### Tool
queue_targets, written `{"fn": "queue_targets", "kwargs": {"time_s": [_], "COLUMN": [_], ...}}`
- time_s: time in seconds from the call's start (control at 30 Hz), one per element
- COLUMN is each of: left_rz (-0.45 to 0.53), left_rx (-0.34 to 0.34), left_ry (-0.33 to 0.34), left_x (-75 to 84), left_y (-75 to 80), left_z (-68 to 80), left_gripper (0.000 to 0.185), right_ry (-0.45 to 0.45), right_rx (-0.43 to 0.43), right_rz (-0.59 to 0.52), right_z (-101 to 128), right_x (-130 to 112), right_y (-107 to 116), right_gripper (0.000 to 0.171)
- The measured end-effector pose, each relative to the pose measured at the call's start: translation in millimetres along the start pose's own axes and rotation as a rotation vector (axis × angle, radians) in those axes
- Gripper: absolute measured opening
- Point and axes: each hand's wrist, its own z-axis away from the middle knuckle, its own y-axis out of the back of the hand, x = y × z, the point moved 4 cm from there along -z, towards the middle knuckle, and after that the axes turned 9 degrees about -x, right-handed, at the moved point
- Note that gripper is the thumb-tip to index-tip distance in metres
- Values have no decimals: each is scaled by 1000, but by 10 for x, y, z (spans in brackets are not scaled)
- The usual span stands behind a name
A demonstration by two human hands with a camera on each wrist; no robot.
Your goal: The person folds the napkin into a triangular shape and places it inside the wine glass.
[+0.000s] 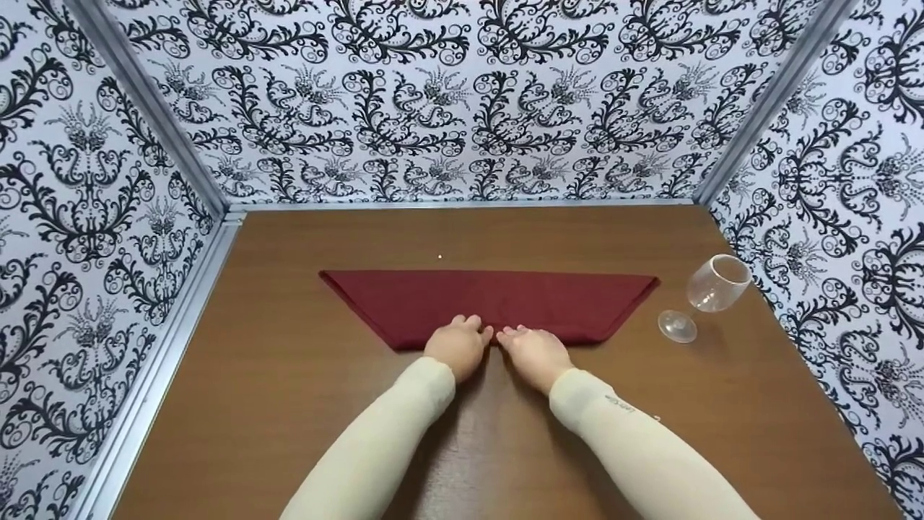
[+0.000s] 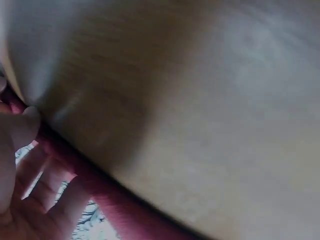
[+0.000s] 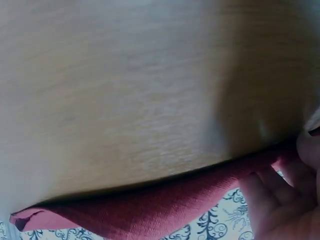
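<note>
A dark red cloth napkin [image 1: 469,300], folded into a wide trapezoid, lies flat with its long side toward the back wall. At the middle of its near edge, my left hand [image 1: 458,348] pinches the folded border. In the left wrist view the thumb [image 2: 22,127] is at that edge while the fingers lie over the cloth. Close beside it, my right hand [image 1: 535,355] grips the same edge, its thumb against the border in the right wrist view. The napkin's near fold [image 3: 150,210] looks thick and rounded there, with a loose corner at the left.
A clear stemmed glass [image 1: 715,289] is to the right of the napkin, near the table's right side. The brown wooden table [image 1: 289,404] is bordered by patterned black-and-white walls [image 1: 447,94] with grey metal rails. A tiny white speck [image 1: 439,256] lies behind the napkin.
</note>
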Motion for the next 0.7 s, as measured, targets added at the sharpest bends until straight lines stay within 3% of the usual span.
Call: {"fn": "queue_targets", "kwargs": {"time_s": [0.23, 0.47, 0.6, 0.7], "left_rz": [-16, 58, -65, -183], "left_rx": [47, 52, 76, 59], "left_ry": [-2, 29, 3, -13], "left_x": [-44, -133, -94, -39], "left_y": [84, 171, 182, 146], "left_z": [-67, -127, -94, -48], "left_gripper": [29, 23, 26, 34], "right_ry": [37, 3, 19, 18], "right_rx": [146, 193, 221, 181], "right_rz": [41, -19, 96, 170], "right_z": [-77, -113, -92, -51], "right_x": [13, 55, 42, 24], "right_y": [70, 94, 38, -13], "right_gripper": [12, 10, 13, 22]}}
